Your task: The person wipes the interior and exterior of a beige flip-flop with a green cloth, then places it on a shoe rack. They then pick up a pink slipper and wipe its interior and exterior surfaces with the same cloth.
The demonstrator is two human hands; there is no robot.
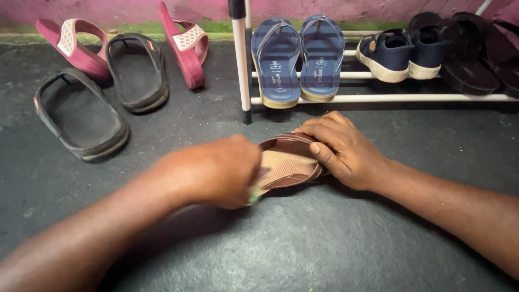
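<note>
On the dark floor (324, 243) before a shoe rack (378, 98), right hand (343, 148) grasps a brown sandal (286, 162); left hand (216, 173) grips something greenish, blurred

I am seeing my left hand (216, 172) smeared by motion blur, its fingers indistinct, hiding the near end of the brown sandal (286, 162) and a small greenish thing I cannot identify. My right hand (346, 148) is covering the sandal's far edge. The dark shoes (476, 54) are running off the right edge.
</note>
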